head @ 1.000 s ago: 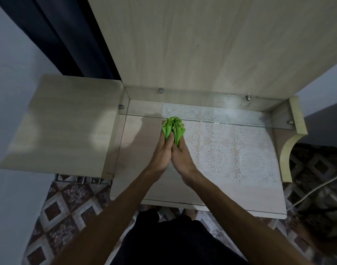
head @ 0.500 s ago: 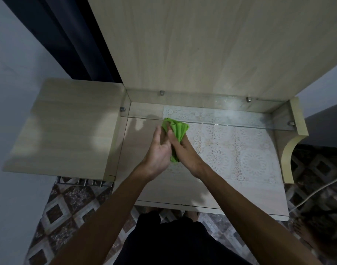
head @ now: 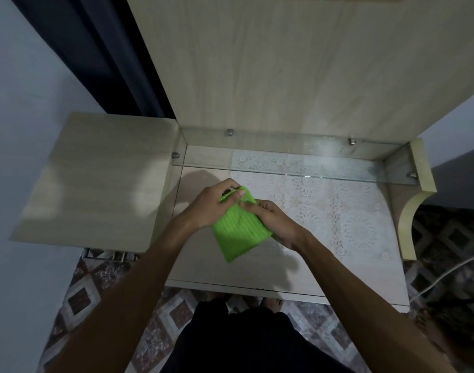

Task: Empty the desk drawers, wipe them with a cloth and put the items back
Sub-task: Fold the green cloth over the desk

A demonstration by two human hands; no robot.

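Note:
A bright green ribbed cloth (head: 238, 232) hangs folded between both hands above the light wooden desk (head: 200, 267). My left hand (head: 211, 204) pinches its upper left edge with thumb and fingers. My right hand (head: 277, 223) grips its right side, fingers curled over the fabric. A white lace mat (head: 338, 211) covers the right part of the desk under the hands. No drawer is in view.
A glass shelf (head: 297, 160) on metal pegs runs along the back of the desk. A lower side cabinet top (head: 96, 179) sits to the left. A curved side panel (head: 416, 208) bounds the right. Patterned floor tiles (head: 79, 297) and a white cable (head: 445, 275) lie below.
The cloth was bunched between pressed palms; the hands have since drawn apart and back toward me, and the cloth now hangs spread out as a flat folded piece.

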